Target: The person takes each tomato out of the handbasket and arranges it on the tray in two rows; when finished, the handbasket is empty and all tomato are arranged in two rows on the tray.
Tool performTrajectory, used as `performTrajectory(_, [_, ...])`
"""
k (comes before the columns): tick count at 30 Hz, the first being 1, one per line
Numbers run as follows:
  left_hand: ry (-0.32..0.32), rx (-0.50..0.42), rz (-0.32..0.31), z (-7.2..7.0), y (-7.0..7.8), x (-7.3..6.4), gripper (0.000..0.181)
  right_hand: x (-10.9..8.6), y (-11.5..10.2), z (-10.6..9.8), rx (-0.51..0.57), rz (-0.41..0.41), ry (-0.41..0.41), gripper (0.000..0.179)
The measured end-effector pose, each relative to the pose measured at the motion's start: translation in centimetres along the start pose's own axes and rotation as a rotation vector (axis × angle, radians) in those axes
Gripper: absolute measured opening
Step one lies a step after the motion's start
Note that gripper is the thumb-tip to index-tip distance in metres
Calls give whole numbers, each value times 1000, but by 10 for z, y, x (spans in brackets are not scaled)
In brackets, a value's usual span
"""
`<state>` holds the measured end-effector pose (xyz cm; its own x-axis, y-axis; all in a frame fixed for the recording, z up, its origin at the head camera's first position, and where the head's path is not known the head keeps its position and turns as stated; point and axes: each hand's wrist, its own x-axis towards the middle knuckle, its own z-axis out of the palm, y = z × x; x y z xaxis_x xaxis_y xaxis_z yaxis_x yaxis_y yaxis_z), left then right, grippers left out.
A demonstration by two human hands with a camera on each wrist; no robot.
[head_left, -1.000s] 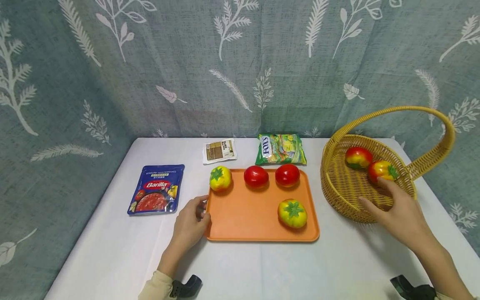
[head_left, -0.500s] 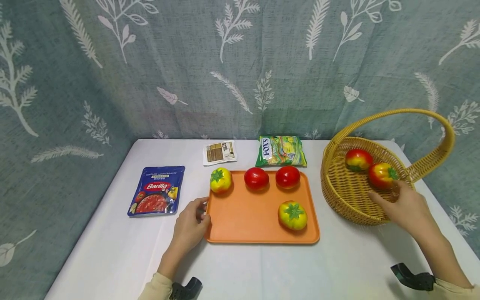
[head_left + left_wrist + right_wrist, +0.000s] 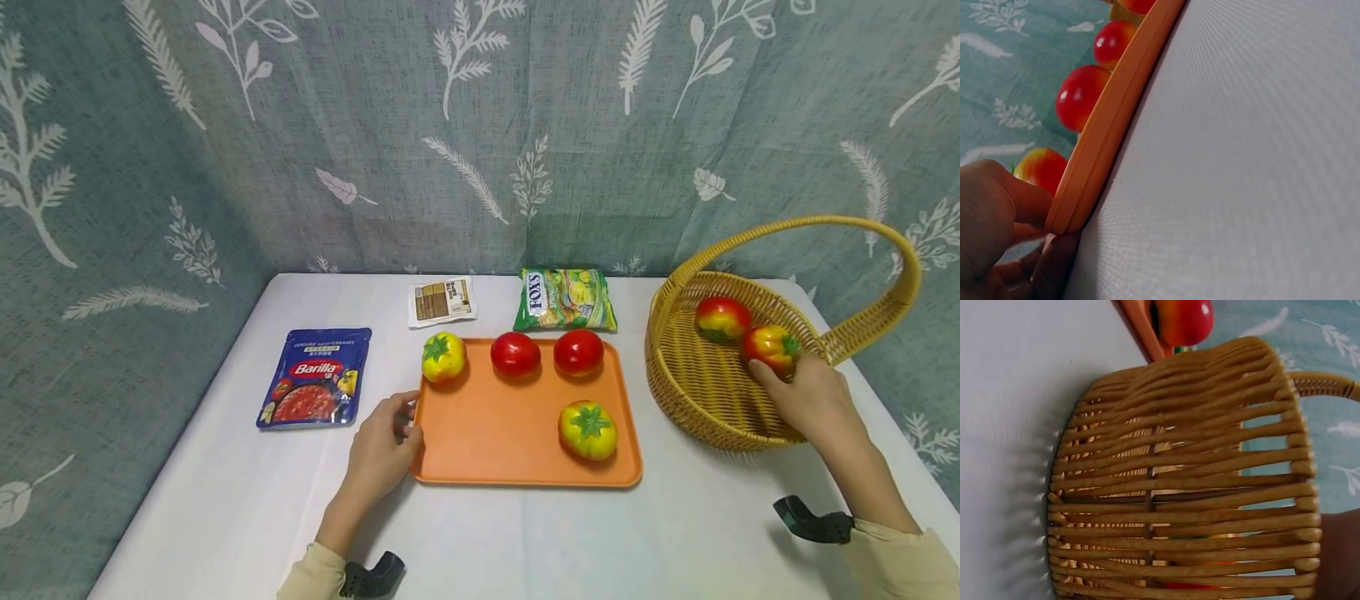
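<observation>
At the left rim of the orange tray [image 3: 487, 433], my left hand [image 3: 381, 446] grips the edge, fingers bent around it; the left wrist view shows the fingers [image 3: 1032, 200] at the tray's corner. Inside the wicker basket [image 3: 686, 400], my right hand [image 3: 817, 400] holds a red-and-yellow toy tomato [image 3: 770, 348], its thumb on the near side and its other fingers mostly hidden. Another toy tomato [image 3: 722, 318] lies behind it in the basket. On the tray lie a yellow-green tomato [image 3: 588, 431], a yellow one [image 3: 443, 357] and two red ones [image 3: 515, 355]. The basket wall hides the right hand's grip in the right wrist view.
The basket's tall handle [image 3: 795, 222] arches over its opening. Behind the tray lie a green Fox's candy bag [image 3: 566, 300] and a small white-and-brown packet [image 3: 442, 302]. A blue Barilla pouch [image 3: 315, 377] lies left of the tray. A patterned curtain [image 3: 375, 167] stands behind the table.
My right hand has reached over the tomato nearest it in the basket and closed its fingers around it. The left hand has stayed at the tray's edge.
</observation>
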<state>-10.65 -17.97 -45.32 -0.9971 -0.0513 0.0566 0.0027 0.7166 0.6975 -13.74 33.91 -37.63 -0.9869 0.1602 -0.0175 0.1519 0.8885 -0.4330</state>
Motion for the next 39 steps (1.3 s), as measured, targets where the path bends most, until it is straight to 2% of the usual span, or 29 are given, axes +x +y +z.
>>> performTrajectory(8, [5, -11, 11, -1, 0, -1, 51, 20, 1, 4, -14, 52, 8, 75])
performTrajectory(15, [2, -4, 4, -1, 0, -1, 51, 34, 4, 6, -53, 26, 110, 60])
performTrajectory(20, [7, -1, 0, -1, 0, -2, 52, 42, 7, 7, -64, 33, 136, 59])
performTrajectory(25, [9, -1, 4, -1, 0, -1, 52, 45, 10, 10, -63, 24, 136, 66])
performTrajectory(30, [16, 7, 5, -2, 2, -1, 52, 46, 9, 10, -36, -44, 112, 76])
performTrajectory(39, [16, 4, 12, 1, -1, 0, 52, 49, 9, 13, 55, -182, 33, 70])
